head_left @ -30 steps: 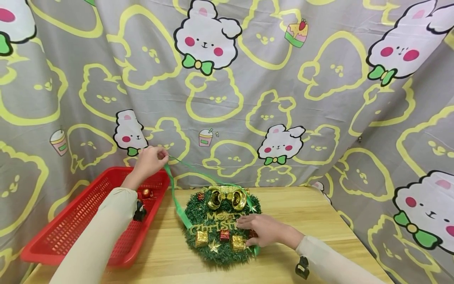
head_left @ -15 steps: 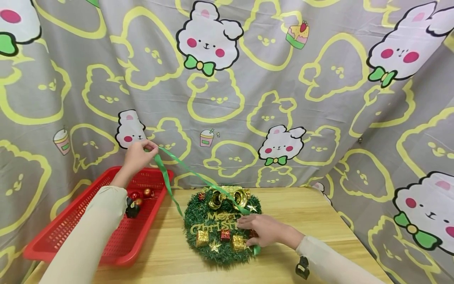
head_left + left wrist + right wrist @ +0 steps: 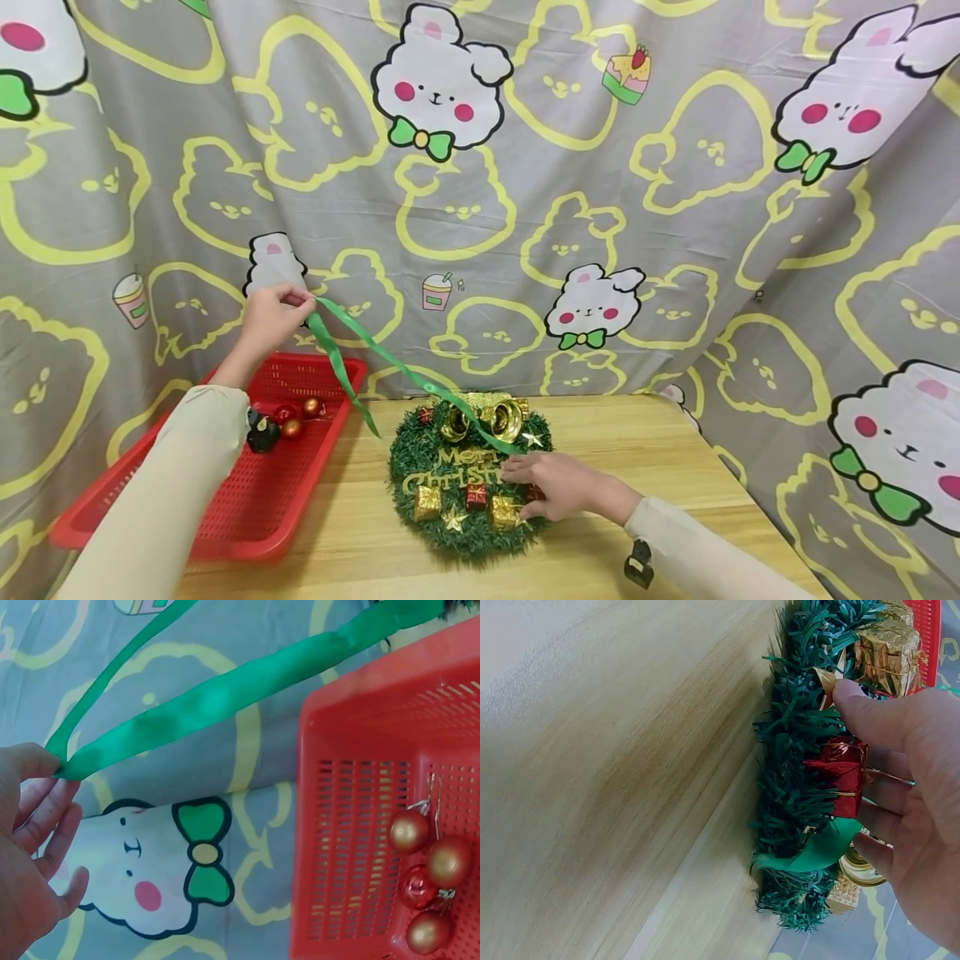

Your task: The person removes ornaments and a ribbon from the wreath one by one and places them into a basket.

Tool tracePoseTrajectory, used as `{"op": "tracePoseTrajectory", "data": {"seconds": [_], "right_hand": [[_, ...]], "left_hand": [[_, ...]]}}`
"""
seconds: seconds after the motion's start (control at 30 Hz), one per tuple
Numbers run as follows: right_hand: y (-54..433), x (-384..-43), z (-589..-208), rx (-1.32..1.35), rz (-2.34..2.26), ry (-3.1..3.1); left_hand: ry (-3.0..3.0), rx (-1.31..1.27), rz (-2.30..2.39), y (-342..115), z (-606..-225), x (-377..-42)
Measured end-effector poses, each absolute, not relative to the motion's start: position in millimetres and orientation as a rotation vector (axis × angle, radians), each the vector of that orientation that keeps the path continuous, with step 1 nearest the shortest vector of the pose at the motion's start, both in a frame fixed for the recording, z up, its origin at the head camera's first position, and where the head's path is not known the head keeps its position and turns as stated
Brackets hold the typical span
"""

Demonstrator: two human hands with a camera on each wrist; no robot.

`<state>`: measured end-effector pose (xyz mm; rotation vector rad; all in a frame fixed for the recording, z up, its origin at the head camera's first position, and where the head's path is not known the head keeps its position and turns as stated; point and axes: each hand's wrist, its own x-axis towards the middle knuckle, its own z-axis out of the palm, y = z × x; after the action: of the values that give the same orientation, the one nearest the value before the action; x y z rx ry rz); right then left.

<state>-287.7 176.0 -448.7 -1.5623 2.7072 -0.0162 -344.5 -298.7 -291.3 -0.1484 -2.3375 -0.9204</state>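
Observation:
My left hand point(image 3: 272, 323), raised above the far end of the red basket, pinches a green ribbon point(image 3: 386, 357) between thumb and fingers. One length of ribbon slants down across the wreath to beneath my right hand. The other length hangs with a loose end near the basket. On the table lies a green tinsel wreath point(image 3: 412, 437) with gold bells point(image 3: 504, 419), "Merry Christmas" lettering, small gift boxes and stars. My right hand point(image 3: 562, 485) rests on its right side. In the right wrist view, ribbon point(image 3: 821, 851) wraps the wreath's edge below a red gift box point(image 3: 846, 780).
A red plastic basket point(image 3: 258, 548) stands at the left of the wooden table point(image 3: 637, 442). Inside it lie several gold and red baubles point(image 3: 448, 861). A patterned grey curtain point(image 3: 480, 217) hangs right behind the table.
My left hand has moved left and slightly up, drawing the ribbon with it. One ribbon end has come away from the wreath's left side. My right hand stays in place.

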Motion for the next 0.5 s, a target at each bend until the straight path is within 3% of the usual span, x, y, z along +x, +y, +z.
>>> {"op": "tracePoseTrajectory", "data": {"seconds": [0.5], "right_hand": [[177, -288, -449, -1.570, -0.017, 2.712]], "left_hand": [[-2.350, -0.074, -0.869, -327, -282, -333]]}}
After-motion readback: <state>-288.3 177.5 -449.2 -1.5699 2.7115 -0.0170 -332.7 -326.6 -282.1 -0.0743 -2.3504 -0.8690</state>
